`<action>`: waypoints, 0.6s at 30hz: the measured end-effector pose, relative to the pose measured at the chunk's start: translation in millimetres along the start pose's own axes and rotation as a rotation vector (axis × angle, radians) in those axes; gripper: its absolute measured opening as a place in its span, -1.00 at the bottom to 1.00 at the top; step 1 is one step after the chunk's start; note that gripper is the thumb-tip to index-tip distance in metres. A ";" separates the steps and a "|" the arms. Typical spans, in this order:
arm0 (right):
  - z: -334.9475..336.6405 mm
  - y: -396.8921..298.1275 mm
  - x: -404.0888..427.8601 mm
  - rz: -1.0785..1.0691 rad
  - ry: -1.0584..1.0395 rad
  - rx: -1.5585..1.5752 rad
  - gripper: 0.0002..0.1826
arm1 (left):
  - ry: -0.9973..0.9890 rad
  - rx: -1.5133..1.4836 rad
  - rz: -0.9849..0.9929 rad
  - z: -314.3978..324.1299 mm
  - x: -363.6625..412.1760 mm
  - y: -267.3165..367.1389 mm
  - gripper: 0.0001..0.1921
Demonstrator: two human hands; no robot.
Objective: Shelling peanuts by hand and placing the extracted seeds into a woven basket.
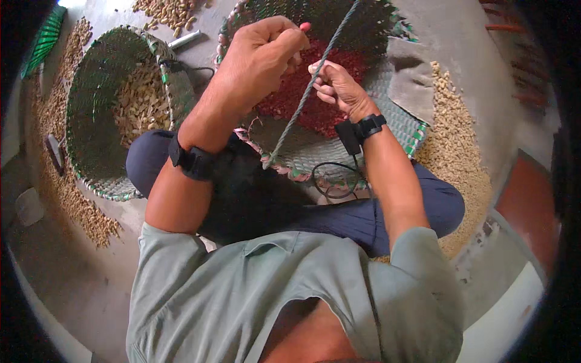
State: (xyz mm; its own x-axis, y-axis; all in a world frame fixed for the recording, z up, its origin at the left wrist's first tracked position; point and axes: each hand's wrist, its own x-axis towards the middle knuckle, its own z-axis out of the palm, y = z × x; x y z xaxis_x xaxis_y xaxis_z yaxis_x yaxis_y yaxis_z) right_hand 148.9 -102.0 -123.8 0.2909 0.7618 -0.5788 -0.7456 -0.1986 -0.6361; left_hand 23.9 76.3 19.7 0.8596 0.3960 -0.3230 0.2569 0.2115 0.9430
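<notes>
My left hand [268,59] is curled above a large woven basket [313,161], its fingertips mostly hidden behind the thumb and knuckles. A red-skinned peanut kernel [305,26] shows right beside its thumb and index finger; I cannot tell whether they grip it. My right hand [338,86] is close by on the right, thumb and index finger drawn together. Whether anything small is pinched there is not clear. A green rope [297,113] slants across the basket and passes in front of my right fingertips. Red peanut kernels [290,100] lie heaped inside the basket.
Left of my knee, a second woven basket [91,118] leans over with peanut shells [143,106] inside. Unshelled peanuts [454,145] spread along the floor at right, with more peanuts [86,213] at left. A grey cloth [411,84] drapes over the large basket's rim. A black cable [333,181] hangs from my right wristband.
</notes>
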 end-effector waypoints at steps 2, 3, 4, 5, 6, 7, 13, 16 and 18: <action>-1.3 -12.6 -16.8 -0.038 0.001 -0.016 -0.82 | -0.092 0.073 -0.001 0.1 0.2 -2.5 -0.71; -0.7 -17.7 -26.1 -0.057 -0.001 -0.017 -0.82 | -0.101 0.067 0.017 1.6 0.0 -3.6 -0.71; 0.3 -21.7 -36.6 -0.101 -0.020 -0.020 -0.82 | -0.124 0.094 0.031 3.2 -0.4 -4.5 -0.70; 2.0 -25.6 -46.5 -0.115 -0.014 -0.032 -0.82 | -0.146 0.122 0.045 4.5 -0.8 -5.7 -0.68; 3.4 -29.4 -56.7 -0.135 -0.013 -0.023 -0.84 | -0.156 0.117 0.062 4.8 0.2 -7.8 -0.68; 5.4 -32.4 -66.7 -0.153 -0.014 -0.015 -0.85 | -0.174 0.140 0.037 4.2 1.3 -10.2 -0.67; 36.7 -47.2 -119.9 -0.267 -0.070 0.106 -0.80 | -0.277 0.052 0.115 30.5 -13.5 -19.1 -0.68; 48.4 -45.7 -127.5 -0.239 -0.033 0.165 -0.79 | -0.292 -0.012 0.421 45.4 -24.5 -29.3 -0.79; 58.6 -41.3 -123.6 -0.251 -0.043 0.218 -0.80 | -0.239 0.200 0.625 53.5 -39.1 -26.0 -0.80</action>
State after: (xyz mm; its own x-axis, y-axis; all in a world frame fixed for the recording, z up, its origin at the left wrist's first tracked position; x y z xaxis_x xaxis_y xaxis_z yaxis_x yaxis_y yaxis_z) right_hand 108.6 -151.9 3.9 0.4596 0.7967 -0.3923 -0.7658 0.1318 -0.6295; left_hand 7.3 7.6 12.1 0.9407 0.1773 0.2894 -0.2604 -0.1699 0.9505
